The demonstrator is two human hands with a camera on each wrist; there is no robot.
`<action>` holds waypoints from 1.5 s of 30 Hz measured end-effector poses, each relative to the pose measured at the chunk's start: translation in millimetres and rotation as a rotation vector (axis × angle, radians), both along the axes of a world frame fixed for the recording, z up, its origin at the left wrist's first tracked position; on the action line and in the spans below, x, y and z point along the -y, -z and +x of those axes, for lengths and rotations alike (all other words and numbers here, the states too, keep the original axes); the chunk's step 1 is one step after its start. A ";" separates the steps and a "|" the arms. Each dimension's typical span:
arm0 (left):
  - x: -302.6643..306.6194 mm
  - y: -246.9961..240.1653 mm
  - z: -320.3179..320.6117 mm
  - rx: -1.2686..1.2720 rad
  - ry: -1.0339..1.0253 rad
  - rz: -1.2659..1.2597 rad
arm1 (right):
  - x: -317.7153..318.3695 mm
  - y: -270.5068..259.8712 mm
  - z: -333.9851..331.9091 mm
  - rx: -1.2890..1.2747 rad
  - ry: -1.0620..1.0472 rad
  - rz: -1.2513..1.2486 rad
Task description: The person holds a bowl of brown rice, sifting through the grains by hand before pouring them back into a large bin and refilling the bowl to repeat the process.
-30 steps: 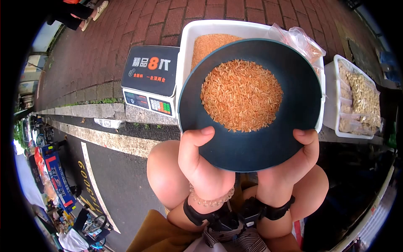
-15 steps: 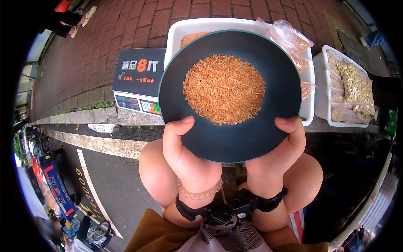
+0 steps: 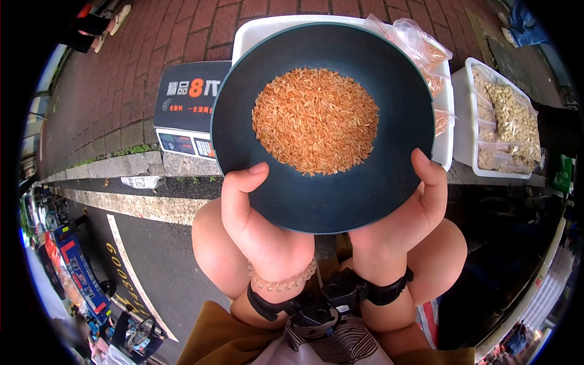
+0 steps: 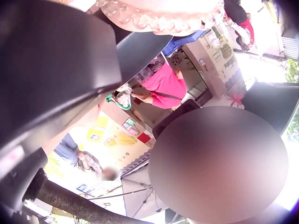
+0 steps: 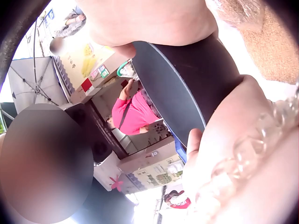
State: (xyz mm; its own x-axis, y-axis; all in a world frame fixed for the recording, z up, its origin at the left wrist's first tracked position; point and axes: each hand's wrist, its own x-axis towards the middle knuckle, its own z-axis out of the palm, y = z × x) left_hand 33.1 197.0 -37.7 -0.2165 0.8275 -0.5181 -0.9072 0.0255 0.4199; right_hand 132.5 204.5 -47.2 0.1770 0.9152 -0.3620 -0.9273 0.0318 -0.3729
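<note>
Both hands hold a dark blue-green round shallow bowl (image 3: 322,207) from its near side, above the lap. Reddish-brown, rice-like grains (image 3: 315,121) lie in a rounded heap in it, a little toward its far side. The left hand (image 3: 261,225) grips the near-left rim, its thumb over the inside edge and a clear bead bracelet (image 3: 283,280) at the wrist. At the near-right rim the right hand (image 3: 404,213) grips, thumb pointing up along the edge. Most other fingers are hidden under the bowl. The right wrist view shows the bowl's dark outer side (image 5: 205,70) between the two hands.
Behind the bowl stands a white tub (image 3: 258,30) with small bags of grain (image 3: 433,58) at its right. A boxy digital scale (image 3: 182,109) is on the left. Farther right, another white tub (image 3: 467,121) holds bagged pale nuts or beans (image 3: 514,115). Passers' feet (image 3: 118,21) show far off.
The bowl has moved up and left in the head view and looks slightly larger, covering more of the tub and scale. The right thumb has turned more upright. Both hands keep their grip.
</note>
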 end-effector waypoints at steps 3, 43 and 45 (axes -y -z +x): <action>0.3 0.7 -2.3 0.014 0.008 0.010 | 1.0 -0.9 -0.1 -0.024 -0.027 -0.004; 8.3 -18.8 -14.6 -0.029 0.137 0.173 | 16.1 -26.2 3.5 0.064 -0.039 -0.083; 8.0 -16.7 -13.7 -0.056 0.134 0.189 | 15.6 -24.5 5.3 0.051 -0.027 -0.086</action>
